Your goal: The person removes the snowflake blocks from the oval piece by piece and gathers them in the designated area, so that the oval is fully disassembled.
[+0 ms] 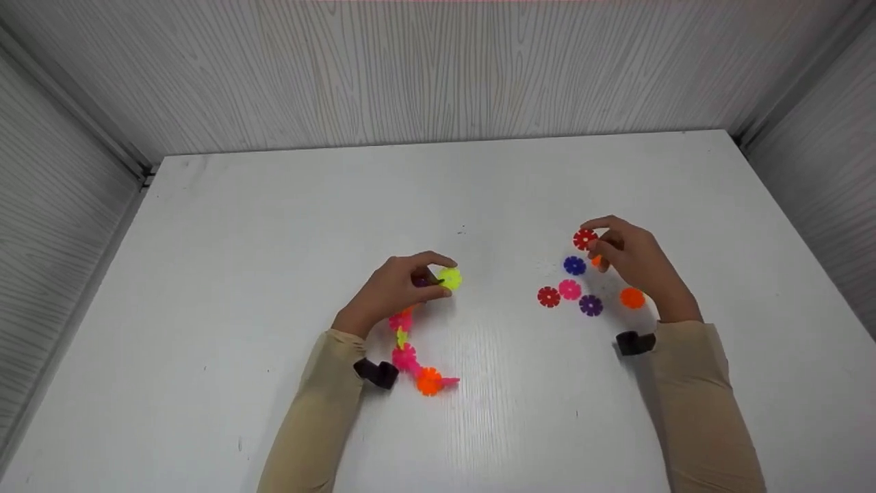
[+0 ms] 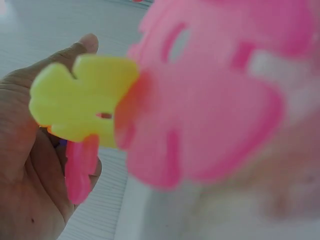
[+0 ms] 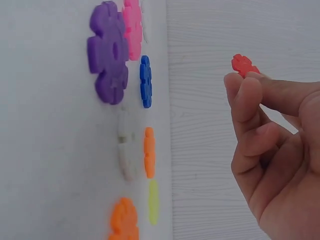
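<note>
My left hand (image 1: 391,289) pinches a yellow notched plastic disc (image 1: 450,278) between thumb and finger. This disc is at the end of a chain of interlocking discs, including a pink disc (image 1: 404,357) and an orange disc (image 1: 429,381), that curves below the hand; part of the chain is hidden behind the fingers. Close to the left wrist view, a pink disc (image 2: 200,115) joins a yellow one (image 2: 82,97). Above the loose discs, my right hand (image 1: 633,259) pinches a red disc (image 1: 585,239); the right wrist view shows the red disc (image 3: 244,65) at the fingertips.
Loose discs lie on the white table (image 1: 520,411) near my right hand: blue (image 1: 575,266), red (image 1: 548,296), pink (image 1: 569,289), purple (image 1: 590,305) and orange (image 1: 633,298). An orange one (image 1: 597,261) is partly hidden under the hand. Wood-grain panels (image 1: 438,75) stand behind and at both sides.
</note>
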Action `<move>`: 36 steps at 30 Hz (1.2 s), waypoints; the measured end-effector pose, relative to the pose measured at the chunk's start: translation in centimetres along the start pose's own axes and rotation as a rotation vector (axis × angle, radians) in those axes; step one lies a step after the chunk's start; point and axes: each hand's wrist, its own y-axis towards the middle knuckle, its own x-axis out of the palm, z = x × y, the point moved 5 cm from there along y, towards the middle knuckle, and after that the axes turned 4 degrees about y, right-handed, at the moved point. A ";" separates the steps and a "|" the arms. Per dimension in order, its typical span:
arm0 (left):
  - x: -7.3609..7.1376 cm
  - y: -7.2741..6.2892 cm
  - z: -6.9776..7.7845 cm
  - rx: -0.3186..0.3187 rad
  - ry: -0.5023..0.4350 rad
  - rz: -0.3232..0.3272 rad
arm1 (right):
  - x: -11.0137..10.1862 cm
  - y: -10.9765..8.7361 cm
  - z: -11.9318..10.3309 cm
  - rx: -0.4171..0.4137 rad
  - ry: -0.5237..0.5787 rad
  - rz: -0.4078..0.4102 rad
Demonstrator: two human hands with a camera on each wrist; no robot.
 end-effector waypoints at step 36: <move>0.3 0.1 -0.2 0.002 0.015 -0.042 | -2.7 -1.2 5.4 0.230 0.006 -0.222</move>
